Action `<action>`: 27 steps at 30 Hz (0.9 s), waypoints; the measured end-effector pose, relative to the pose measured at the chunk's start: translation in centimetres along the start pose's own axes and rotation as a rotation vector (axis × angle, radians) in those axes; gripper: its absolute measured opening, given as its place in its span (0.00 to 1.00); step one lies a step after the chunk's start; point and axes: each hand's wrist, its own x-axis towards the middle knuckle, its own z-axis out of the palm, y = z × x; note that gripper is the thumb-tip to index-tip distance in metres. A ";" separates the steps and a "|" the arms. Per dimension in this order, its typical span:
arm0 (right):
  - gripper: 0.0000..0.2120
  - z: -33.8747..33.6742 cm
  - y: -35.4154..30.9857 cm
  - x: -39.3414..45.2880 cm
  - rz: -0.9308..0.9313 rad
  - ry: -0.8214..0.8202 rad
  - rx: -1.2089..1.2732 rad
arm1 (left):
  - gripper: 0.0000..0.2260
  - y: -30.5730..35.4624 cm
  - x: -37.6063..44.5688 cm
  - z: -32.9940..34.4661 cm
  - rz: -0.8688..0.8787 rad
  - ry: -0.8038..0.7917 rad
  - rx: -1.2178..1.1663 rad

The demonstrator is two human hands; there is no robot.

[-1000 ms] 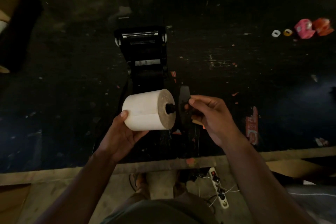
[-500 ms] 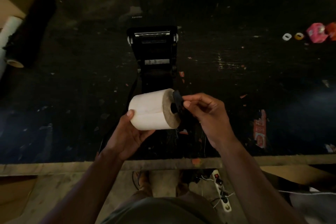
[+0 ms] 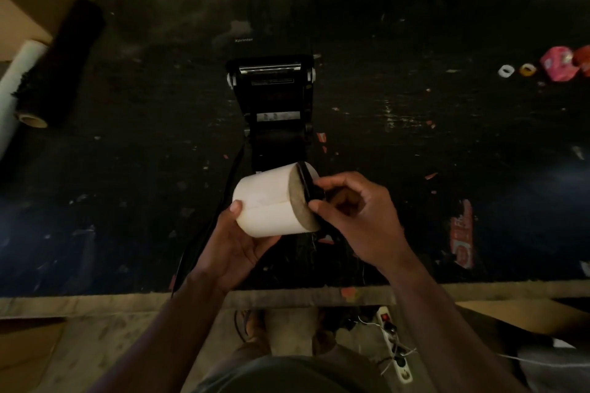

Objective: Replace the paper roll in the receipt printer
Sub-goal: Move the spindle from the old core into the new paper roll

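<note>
I see left hand [image 3: 234, 242] cupping white paper roll [image 3: 268, 201] from below, thumb on top, fingers wrapped round it. Roll held on its side above near table [image 3: 127, 137] edge, just in front of open black printer [image 3: 271, 99]. Right hand [image 3: 360, 220] pinches black flange [image 3: 308, 182], thumb and fingers closed on it, against roll's right end face.

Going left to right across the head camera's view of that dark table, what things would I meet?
White roll → black roll → printer → white ring → yellow ring → pink packet.
</note>
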 end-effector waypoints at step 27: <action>0.20 -1.9 4.4 -1.0 0.523 0.289 0.898 | 0.27 -0.2 0.7 9.3 0.220 0.066 0.668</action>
